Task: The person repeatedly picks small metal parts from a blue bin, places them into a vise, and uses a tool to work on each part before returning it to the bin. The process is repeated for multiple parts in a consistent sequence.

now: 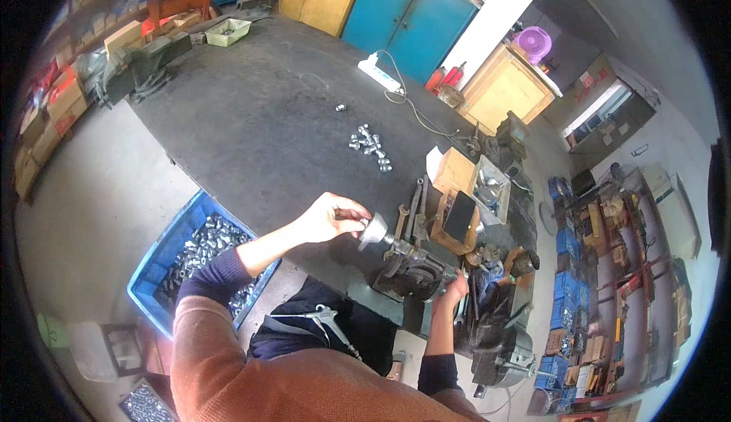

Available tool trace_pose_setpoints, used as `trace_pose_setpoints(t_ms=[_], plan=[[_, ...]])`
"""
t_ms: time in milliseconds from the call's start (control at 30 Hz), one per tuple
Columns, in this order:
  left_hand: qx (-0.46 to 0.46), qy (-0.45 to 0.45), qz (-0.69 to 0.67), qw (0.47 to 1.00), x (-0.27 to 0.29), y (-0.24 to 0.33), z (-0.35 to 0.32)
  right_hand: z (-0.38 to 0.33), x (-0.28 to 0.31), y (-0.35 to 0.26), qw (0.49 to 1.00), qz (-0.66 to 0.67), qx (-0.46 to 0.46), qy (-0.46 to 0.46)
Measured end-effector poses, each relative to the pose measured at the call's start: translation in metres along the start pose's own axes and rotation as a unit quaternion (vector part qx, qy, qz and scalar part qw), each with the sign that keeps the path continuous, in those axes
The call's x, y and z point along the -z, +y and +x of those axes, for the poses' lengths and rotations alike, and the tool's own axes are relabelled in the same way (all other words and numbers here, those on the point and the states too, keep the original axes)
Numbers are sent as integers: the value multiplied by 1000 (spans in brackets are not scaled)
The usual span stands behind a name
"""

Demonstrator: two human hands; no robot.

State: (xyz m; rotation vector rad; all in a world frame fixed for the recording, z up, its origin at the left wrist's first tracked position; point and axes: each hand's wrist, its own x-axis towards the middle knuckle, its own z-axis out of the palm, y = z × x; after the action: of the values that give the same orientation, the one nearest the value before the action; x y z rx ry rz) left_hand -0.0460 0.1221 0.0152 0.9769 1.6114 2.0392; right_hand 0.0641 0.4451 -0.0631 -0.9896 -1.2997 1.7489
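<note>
Facing big dark table (259, 95), w/ blue bin (145, 277) sitting just off its near L edge. Working at metal fixture (415, 270) on table's near edge, approx. in front of body, sl. to R. Slanting along its long axis from upper L, at the dish end, down to lower R, at the grip end. Lying just beyond it, roughly upright in view: a few wrenches (416, 207). Coming in from L w/ L hand (324, 220), meeting the dish end; coming up from below w/ R hand (454, 289), meeting the opp. end, so keeping fixture btwn both hands. Bending L fingers in close at pale dish (375, 230), pointing R along the axis; lying immed. R of those fingers, so L hand being much nearer to it than R. Curling L fingertips together there, but can't tell if gripping a small part or only touching the rim. Hiding most R fingers behind the hand, so can't tell if closed on the end. Lying loose well beyond dish, mid-table: small metal fittings (369, 144), w/ many similar heaping in bin.
</note>
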Motion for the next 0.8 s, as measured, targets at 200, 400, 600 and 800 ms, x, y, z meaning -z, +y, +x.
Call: trace_pose_setpoints(t_ms=[200,400,600,800], plan=[[41,37,-40,998,-3,-9,-1,-18,48,19,987,81,-36,-137],[37,63,-49,996,-12,-3,-3,13,21,23,997,30,10,-63],[90,124,18,988,-18,0,-3,15,-9,-37,967,75,141,-196],[102,122,42,986,-14,-2,-4,-38,19,-76,938,207,184,-209]])
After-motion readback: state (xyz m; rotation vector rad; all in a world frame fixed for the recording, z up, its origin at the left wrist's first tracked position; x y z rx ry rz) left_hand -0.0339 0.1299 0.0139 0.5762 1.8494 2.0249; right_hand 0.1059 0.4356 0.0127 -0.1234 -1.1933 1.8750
